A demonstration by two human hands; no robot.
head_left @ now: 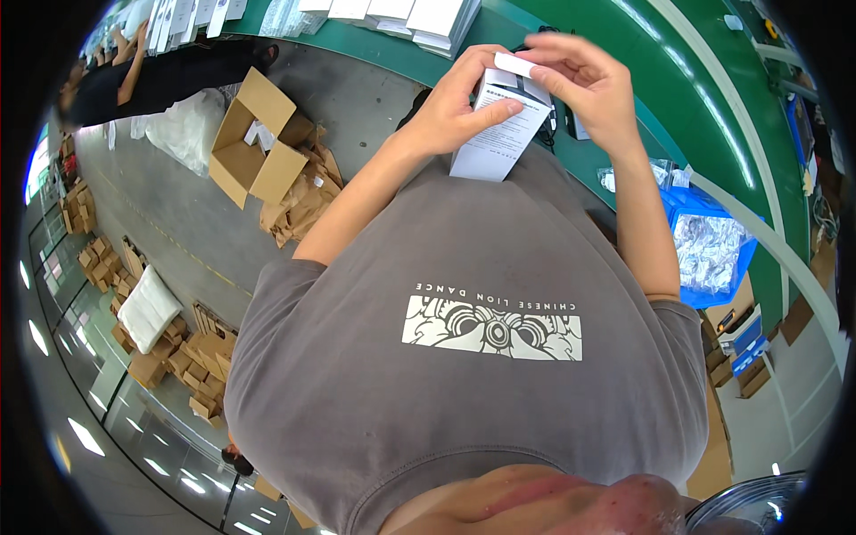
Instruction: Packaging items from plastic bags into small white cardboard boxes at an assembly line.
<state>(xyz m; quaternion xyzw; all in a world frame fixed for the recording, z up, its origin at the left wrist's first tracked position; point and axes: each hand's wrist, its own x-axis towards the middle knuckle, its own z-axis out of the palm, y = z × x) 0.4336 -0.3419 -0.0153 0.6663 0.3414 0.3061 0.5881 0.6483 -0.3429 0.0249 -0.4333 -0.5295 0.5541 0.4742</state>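
Note:
A white carton box [502, 134] with small dark print on its side is tilted in front of my chest, its top end away from me. My left hand [459, 107] grips it, thumb across the printed face and fingers behind. At the top end, a white flap [514, 65] stands partly raised. My right hand [588, 85] has its thumb and index finger at this flap, pinching its edge; the other fingers are raised and smeared by motion. Whatever lies inside the box is hidden. Dark cables [547, 127] lie on the bench just beyond the box.
A green workbench [646, 67] runs beyond my hands, with stacked white boxes [437, 22] at its far side. To the right, a blue bin [711, 254] holds clear plastic packets. An open brown carton [259, 134] stands on the floor at left. Another person [134, 85] is at the far left.

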